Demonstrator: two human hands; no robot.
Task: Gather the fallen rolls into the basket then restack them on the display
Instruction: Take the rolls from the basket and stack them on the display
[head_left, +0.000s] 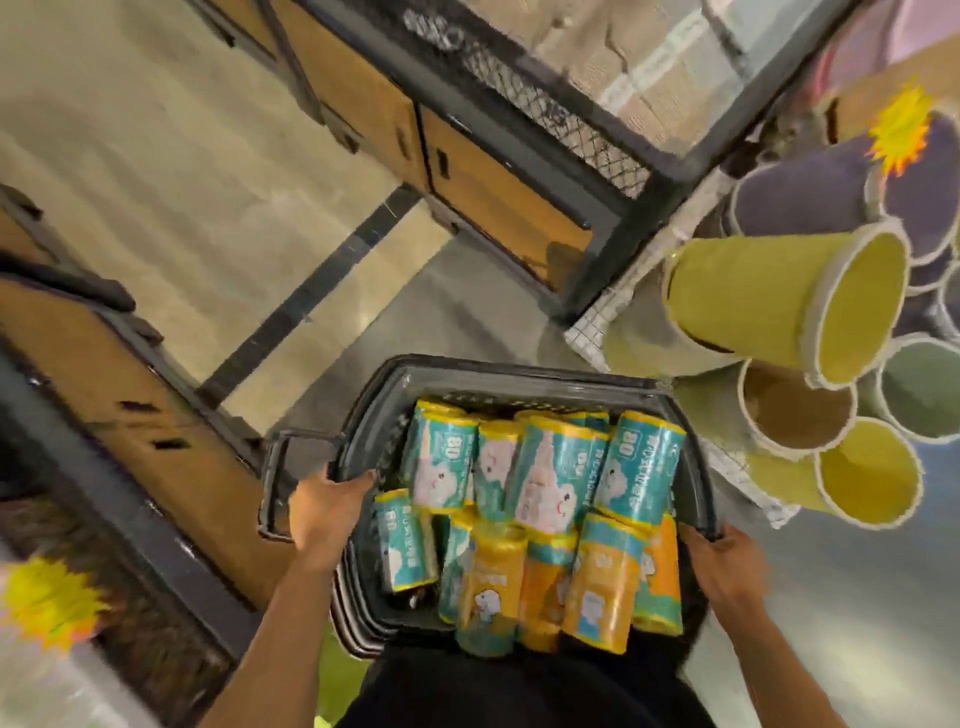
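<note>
A glossy grey and beige floor (457, 312) runs between wood-panelled display stands with dark frames (498, 182). The dark grey plastic basket (519, 371) holds orange-wrapped cylindrical rolls (597, 582) at its near edge and teal-wrapped rolls (550, 478) beyond. The left hand (324, 512) curls its fingers over the left rim; the right hand (727, 566) grips the right rim. Past the far right corner lie tilted yellow fabric bins (769, 301).

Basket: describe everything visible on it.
The basket is dark grey, plastic by its look, rectangular with slotted walls and a loop handle folded down on its left side. It is held in front of the person, the left hand gripping its left rim and the right hand its right rim. Teal and orange rolls lie piled inside, filling it.
</note>
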